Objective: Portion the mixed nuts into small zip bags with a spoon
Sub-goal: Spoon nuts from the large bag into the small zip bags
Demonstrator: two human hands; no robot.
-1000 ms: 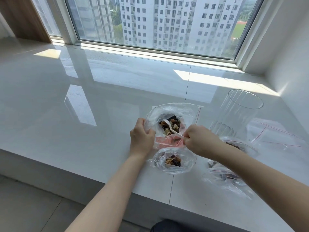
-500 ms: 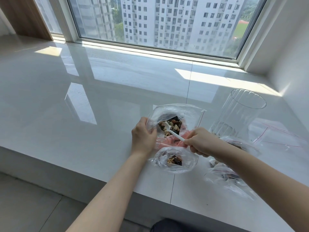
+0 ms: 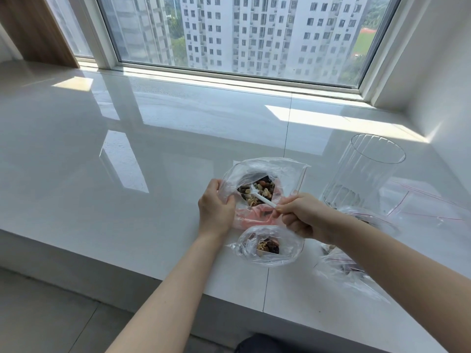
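A large clear bag [image 3: 285, 174] of mixed nuts [image 3: 260, 191] lies open on the white stone sill. My left hand [image 3: 215, 207] grips the bag's left rim and holds its mouth open. My right hand [image 3: 303, 216] pinches the handle of a white plastic spoon [image 3: 263, 200], whose bowl is down among the nuts. Just in front of the big bag sits a small zip bag [image 3: 270, 244], open, with a small heap of nuts in it.
A tall clear ribbed jar [image 3: 362, 171] stands to the right. Flat unfilled zip bags with red seals [image 3: 430, 207] lie beside it. More small bags with nuts [image 3: 346, 268] lie under my right forearm. The sill's front edge [image 3: 153, 273] drops to the floor.
My right hand has drawn back toward me and to the right, and the spoon's bowl has dug deeper into the nuts. My left hand keeps its hold on the bag's rim.
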